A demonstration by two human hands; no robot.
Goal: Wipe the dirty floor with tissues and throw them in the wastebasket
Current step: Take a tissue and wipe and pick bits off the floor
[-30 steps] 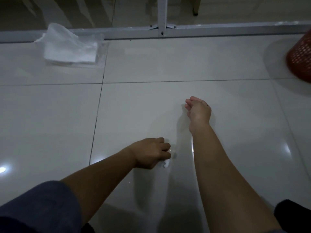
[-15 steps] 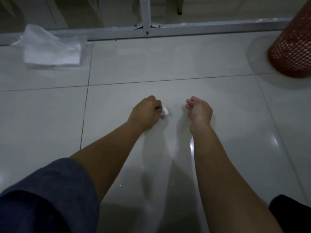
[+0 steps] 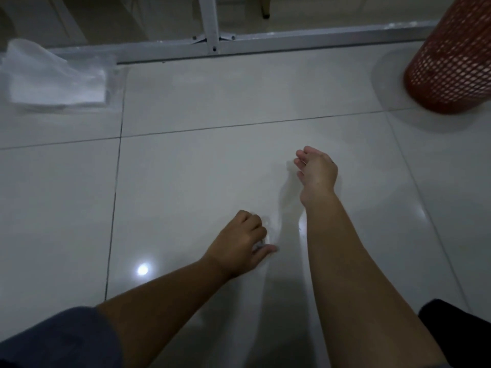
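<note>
Tissues (image 3: 57, 83) far left, wastebasket (image 3: 451, 62) right.

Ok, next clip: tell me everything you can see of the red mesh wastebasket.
The red mesh wastebasket stands at the far right of the glossy pale tiled floor, cut off by the top and right picture edges, so its rim and contents are hidden. Its wall looks like plastic lattice with small regular holes, ending in a solid rounded base band. It appears tilted in this wide-angle view and casts a soft shadow. Neither hand touches it; the white metal frame bar runs behind it.
</note>
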